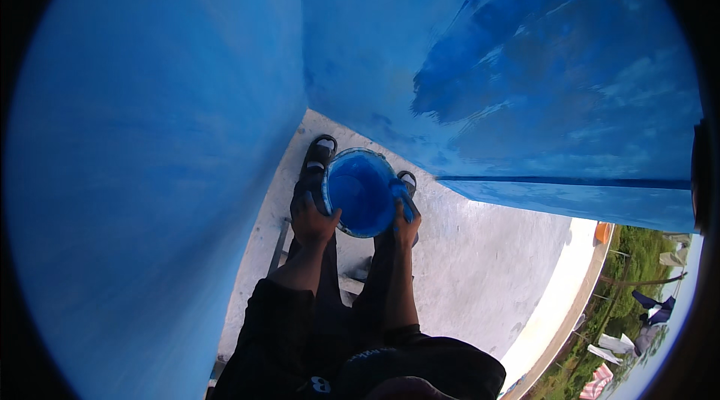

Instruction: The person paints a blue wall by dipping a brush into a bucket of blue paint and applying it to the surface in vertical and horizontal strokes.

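Shirt (442, 362) bears white lettering; left grip (315, 224) clasps bucket (376, 182), right grip (407, 226) blue brush (401, 191).

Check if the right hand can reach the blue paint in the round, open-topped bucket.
Probably yes: the right hand holds a blue-coated brush by the rim of the bucket, and nothing covers the paint.

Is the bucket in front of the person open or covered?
Open: no lid lies across the bucket, and its blue inside is in plain view from above.

Greenery (641, 246), hanging clothes (658, 311), orange object (603, 232)
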Motion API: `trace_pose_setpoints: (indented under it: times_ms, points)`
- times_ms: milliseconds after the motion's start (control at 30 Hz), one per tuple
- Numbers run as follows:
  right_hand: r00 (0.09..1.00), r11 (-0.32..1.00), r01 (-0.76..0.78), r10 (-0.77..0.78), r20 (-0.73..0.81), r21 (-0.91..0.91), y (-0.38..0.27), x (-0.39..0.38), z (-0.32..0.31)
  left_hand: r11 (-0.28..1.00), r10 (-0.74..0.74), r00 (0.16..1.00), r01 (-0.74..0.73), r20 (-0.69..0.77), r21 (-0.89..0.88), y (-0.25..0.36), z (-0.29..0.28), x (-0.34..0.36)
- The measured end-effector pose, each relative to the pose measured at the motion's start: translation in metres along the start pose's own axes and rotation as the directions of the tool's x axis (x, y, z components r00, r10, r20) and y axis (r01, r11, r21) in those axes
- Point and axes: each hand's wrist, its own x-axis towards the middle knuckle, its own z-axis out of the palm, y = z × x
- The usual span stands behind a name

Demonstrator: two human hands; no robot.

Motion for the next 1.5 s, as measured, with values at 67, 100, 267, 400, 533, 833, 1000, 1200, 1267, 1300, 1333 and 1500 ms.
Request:
trace_pose_setpoints:
  times_ms: [67,100,267,400,533,833,1000,1200,1267,1300,1333,1500]
  points:
    - [1.0,0.996,0.031,-0.031,-0.003,-0.082,0.001,-0.002,-0.001,1.0,0.001,1.0,-0.001,-0.002,0.001,-0.002,0.002,0.0]
    - [0.999,0.994,0.042,-0.043,-0.01,-0.099,0.003,-0.004,0.001,1.0,-0.009,1.0,0.009,0.01,0.002,-0.002,0.001,0.002]
    - [0.989,0.988,0.134,-0.138,-0.056,-0.078,0.012,-0.004,0.005,1.0,0.026,1.0,-0.026,-0.002,0.005,0.0,0.001,0.001]
    - [0.994,0.99,0.093,-0.098,-0.046,-0.103,0.02,-0.001,0.011,1.0,0.012,1.0,-0.012,0.014,0.027,0.002,-0.001,0.002]
    - [0.991,0.98,0.087,-0.103,-0.082,-0.177,0.016,-0.002,0.016,1.0,0.017,1.0,-0.017,0.013,0.017,0.001,0.001,0.003]
    - [0.979,0.968,0.095,-0.134,-0.156,-0.233,0.015,0.0,0.026,0.999,-0.009,1.0,0.008,0.023,0.036,0.001,0.0,0.002]
    - [0.955,0.972,0.131,-0.177,-0.239,-0.197,0.01,-0.001,0.026,0.999,-0.031,0.997,0.029,0.067,0.022,0.009,-0.009,0.001]
    - [0.984,0.998,0.013,-0.002,-0.179,0.057,0.012,0.001,0.019,0.998,-0.028,0.997,0.024,0.076,0.06,0.012,-0.009,0.0]
    - [0.986,0.969,0.114,-0.083,-0.148,0.22,0.019,0.001,0.017,0.998,-0.036,0.995,0.031,0.09,0.06,0.014,-0.011,-0.001]
    - [0.986,0.932,0.152,-0.12,-0.117,0.328,0.018,0.001,0.015,0.997,-0.038,0.995,0.033,0.093,0.065,0.015,-0.012,-0.001]
    - [0.983,0.882,0.185,-0.162,-0.09,0.433,0.018,0.002,0.009,0.997,-0.042,0.995,0.035,0.094,0.07,0.016,-0.012,-0.001]
    - [0.994,0.715,0.105,-0.102,-0.046,0.692,0.006,0.003,-0.003,0.997,-0.032,0.994,0.025,0.106,0.069,0.016,-0.011,0.0]
